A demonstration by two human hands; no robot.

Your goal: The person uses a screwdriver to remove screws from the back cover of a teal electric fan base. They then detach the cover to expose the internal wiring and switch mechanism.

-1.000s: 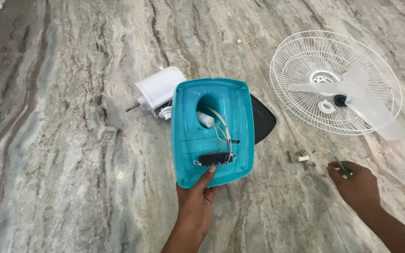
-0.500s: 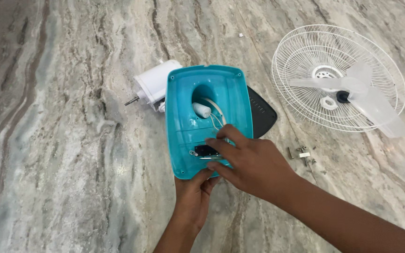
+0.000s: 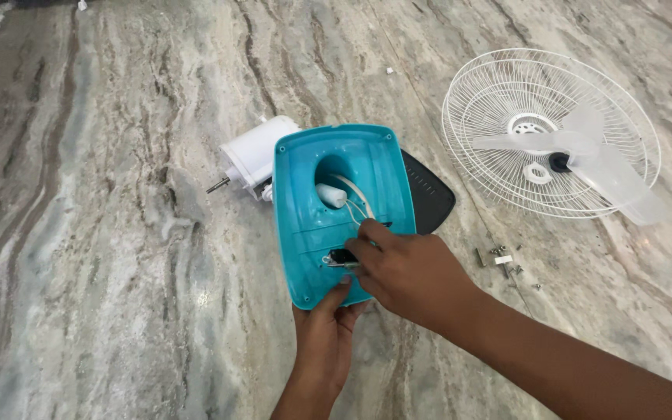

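While gripped at its near edge, teal cover point(image 3: 310, 225) under both hands.

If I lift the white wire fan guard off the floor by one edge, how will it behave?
The fan guard is thin open wire, so it probably feels light for its size and may flex slightly. The clear blade lies loose across it and would likely slide off when tilted. Its round rim might roll if stood on edge.
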